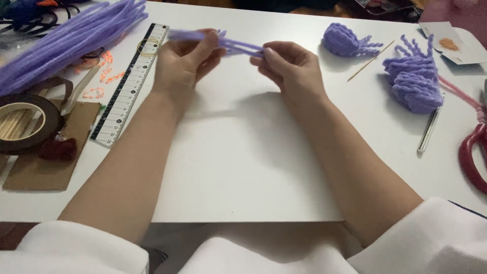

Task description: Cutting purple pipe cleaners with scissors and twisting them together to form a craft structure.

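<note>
A: Two bare hands meet over the middle of the white table (238, 167). The left hand (183, 63) is curled, thumb up, pinching one end of a small bunch of lilac pipe cleaners (231, 44). The right hand (290, 68) grips the other end between thumb and bent fingers. The bunch runs level between them, raised above the tabletop.

B: And the arms?

A: Both forearms come up from the bottom edge, bare, with white sleeves pushed back near the elbows.

B: What lies around them?

A: On the left, a long sheaf of lilac pipe cleaners (71, 40), a clear ruler (131, 83) with a rubber band on it, and a dark tape roll (23, 122) on brown cardboard (48, 167). On the right, a small coiled lilac piece (345, 40), a thin wooden stick (370, 61), a larger coiled lilac piece (413, 81), a silvery rod (430, 127), and red scissor handles (472, 152) at the edge.
</note>
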